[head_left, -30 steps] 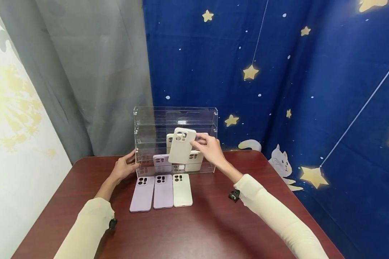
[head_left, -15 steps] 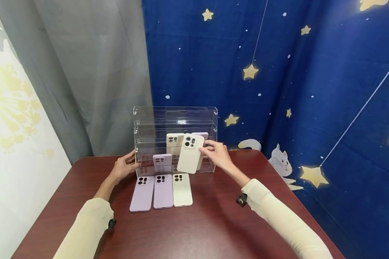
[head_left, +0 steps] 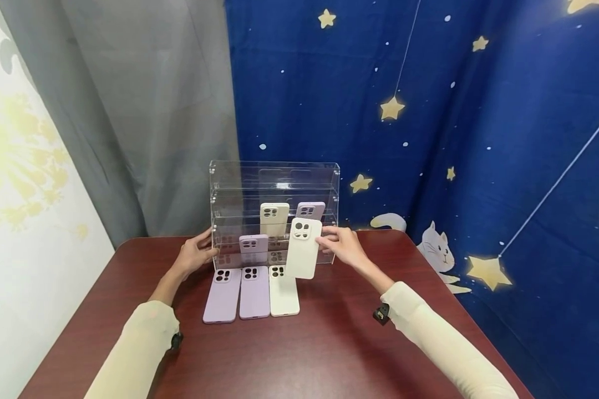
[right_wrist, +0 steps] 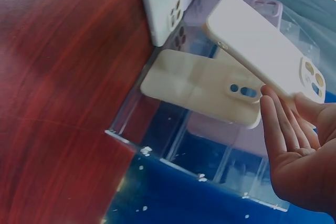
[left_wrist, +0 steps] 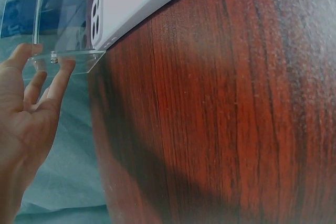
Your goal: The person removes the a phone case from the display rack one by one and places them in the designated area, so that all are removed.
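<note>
The right hand (head_left: pixel 344 245) pinches the held cream case (head_left: pixel 304 252) by its right side, thumb against fingers, with the camera cutouts uppermost. That case hangs tilted in front of the right half of the clear rack (head_left: pixel 249 189), which stands near the far edge of the table (head_left: pixel 279 360), about midway between its two far corners. The left hand (head_left: pixel 193 257) grips the left end panel of the rack, thumb to the front and fingers round the side.

As a judgement, the work looks about halfway, the phone cases being evenly split. Four stand in the rack: an upper cream case (head_left: pixel 274 221), an upper lavender case (head_left: pixel 311 210), a lower lavender case (head_left: pixel 253 249) and a lower cream case (right_wrist: pixel 189 85), this last mostly hidden in the head view by the one in hand. Three lie in a row between the rack and the table's near edge: a left lavender case (head_left: pixel 222 299), a middle lavender case (head_left: pixel 254 296) and a flat cream case (head_left: pixel 284 299). The held one is yet to be set down. Faint outlines show on the top tier; they may be only reflections.
</note>
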Motion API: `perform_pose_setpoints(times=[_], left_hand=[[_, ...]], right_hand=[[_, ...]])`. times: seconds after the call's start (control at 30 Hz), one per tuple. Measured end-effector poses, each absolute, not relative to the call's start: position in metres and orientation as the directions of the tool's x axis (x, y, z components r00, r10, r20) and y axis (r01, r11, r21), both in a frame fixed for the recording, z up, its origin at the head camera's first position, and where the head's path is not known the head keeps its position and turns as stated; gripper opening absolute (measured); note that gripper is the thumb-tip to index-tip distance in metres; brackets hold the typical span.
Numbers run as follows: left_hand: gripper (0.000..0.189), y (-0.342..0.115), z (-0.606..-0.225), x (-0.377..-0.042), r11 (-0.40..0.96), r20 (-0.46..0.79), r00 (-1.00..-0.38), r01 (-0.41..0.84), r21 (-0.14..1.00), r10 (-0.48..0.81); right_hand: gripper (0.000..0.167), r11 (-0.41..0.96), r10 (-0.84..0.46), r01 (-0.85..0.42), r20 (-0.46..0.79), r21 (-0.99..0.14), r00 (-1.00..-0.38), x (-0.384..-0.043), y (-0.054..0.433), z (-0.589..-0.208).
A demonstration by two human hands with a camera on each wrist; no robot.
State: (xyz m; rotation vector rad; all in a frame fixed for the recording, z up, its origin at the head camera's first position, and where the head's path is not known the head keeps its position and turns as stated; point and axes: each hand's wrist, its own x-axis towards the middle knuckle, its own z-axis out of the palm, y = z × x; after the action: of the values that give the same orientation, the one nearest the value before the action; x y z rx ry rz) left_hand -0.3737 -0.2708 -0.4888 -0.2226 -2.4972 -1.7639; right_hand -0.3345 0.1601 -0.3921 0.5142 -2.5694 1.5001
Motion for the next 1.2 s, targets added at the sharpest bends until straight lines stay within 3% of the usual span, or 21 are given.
perform_pose_setpoints(times=[0.23, 0.47, 0.73, 1.2], left_hand=[[0.079, -0.272, -0.49, -0.375, 0.315, 0.152, -0.986, 0.168, 0.934, 0.075], [0.077, -0.271, -0.49, -0.375, 0.309, 0.151, -0.986, 0.166, 0.936, 0.071], [0.077, -0.27, -0.49, -0.376, 0.321, 0.149, -0.987, 0.16, 0.933, 0.061], [0.075, -0.267, -0.49, -0.375, 0.311, 0.142, -0.988, 0.152, 0.938, 0.053]], right_hand=[[0.039, 0.508, -0.231, -0.335, 0.249, -0.794, -0.94, -0.336, 0.172, -0.408], [0.035, 0.432, -0.243, -0.287, 0.195, -0.855, -0.95, -0.336, 0.176, -0.423], [0.033, 0.448, -0.237, -0.243, 0.148, -0.861, -0.96, -0.337, 0.182, -0.434], [0.038, 0.472, -0.24, -0.159, 0.047, -0.867, -0.97, -0.342, 0.188, -0.455]])
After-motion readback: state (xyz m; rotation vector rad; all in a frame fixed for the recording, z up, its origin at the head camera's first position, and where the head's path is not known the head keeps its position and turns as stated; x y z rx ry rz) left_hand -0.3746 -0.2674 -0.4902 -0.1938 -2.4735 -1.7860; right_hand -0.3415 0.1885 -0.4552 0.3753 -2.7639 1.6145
